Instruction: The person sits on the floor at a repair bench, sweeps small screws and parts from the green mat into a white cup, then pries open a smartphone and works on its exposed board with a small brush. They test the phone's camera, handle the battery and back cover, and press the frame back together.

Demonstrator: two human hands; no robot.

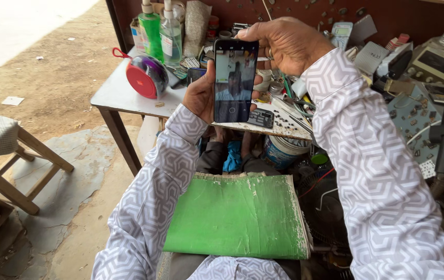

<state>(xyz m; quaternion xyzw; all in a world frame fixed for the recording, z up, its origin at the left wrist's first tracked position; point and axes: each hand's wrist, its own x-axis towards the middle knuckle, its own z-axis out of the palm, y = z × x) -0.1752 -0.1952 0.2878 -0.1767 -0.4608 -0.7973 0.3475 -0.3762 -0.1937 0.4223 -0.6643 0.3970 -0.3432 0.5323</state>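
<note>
Clutter of tools covers the white worktable (pixel 113 93) on bare dirt; both the left hand (pixel 201 96) and right hand (pixel 284 44) grip an upright black smartphone (pixel 235 80) above it.

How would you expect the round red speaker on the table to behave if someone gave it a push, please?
The red speaker stands on its edge near the corner of the white table, so it would probably roll or tip rather than slide. It looks small and hollow, likely light for its size. Its red loop should make lifting easy. Neither hand touches it.
</note>
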